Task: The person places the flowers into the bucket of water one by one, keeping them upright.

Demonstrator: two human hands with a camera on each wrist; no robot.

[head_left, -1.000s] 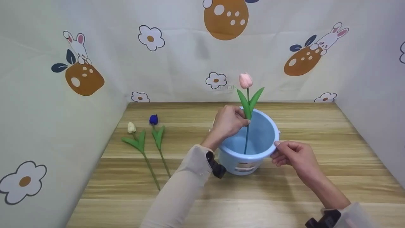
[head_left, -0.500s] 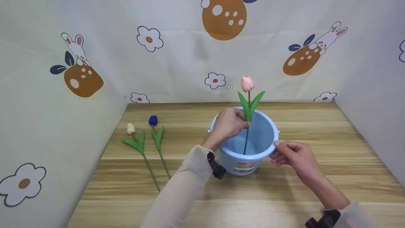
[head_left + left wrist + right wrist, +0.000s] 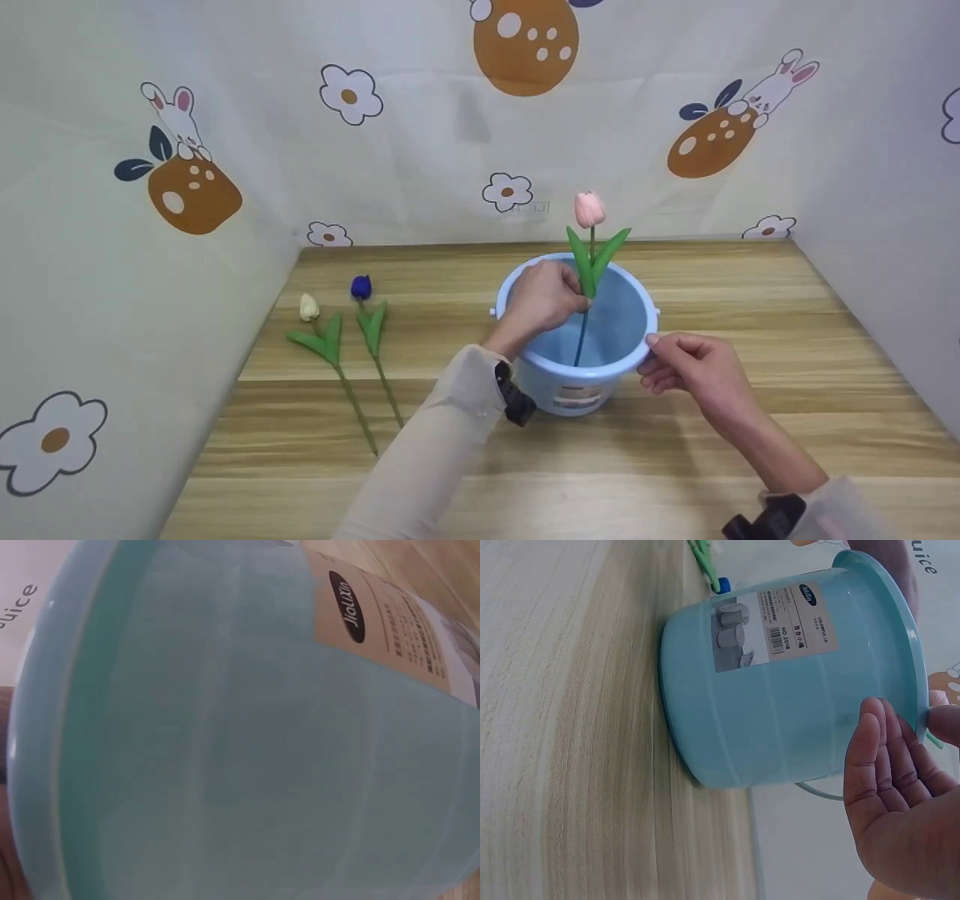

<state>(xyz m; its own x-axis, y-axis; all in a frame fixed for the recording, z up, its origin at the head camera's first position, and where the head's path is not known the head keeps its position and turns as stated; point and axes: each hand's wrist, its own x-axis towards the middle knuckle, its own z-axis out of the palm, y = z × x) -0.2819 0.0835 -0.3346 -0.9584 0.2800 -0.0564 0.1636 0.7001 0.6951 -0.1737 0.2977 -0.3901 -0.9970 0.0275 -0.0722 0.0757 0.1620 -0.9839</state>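
In the head view, a light blue round plastic bucket (image 3: 576, 352) stands upright on the pale wooden desk (image 3: 750, 420), and both hands are at it. The left hand (image 3: 541, 297) reaches over the bucket's near-left rim, its fingers curled and pinching the green stem of a pink artificial tulip (image 3: 589, 247) just below the two leaves; the stem runs down inside the bucket towards the bottom, nearly upright, with the bloom standing above the far rim. The right hand (image 3: 694, 369) is at the bucket's right side, thumb on the rim and fingers curled against the outer wall, so it grips the edge. To the left on the desk, well apart from the bucket, lie a dark blue artificial tulip (image 3: 373, 330) and a cream white artificial tulip (image 3: 324, 341), side by side, blooms pointing away from the person. A printed fabric backdrop with rabbits and flowers (image 3: 360, 135) stands behind and beside the desk. The left wrist view is filled by the bucket's outer wall (image 3: 247, 750) with a beige label at the upper right; the fingers do not show here. In the right wrist view the bucket (image 3: 780, 690) stands on the desk (image 3: 570, 727), its printed label facing the camera, and the right hand (image 3: 900, 817) has its fingers lying against the wall below the rim, with the thumb up at the rim.
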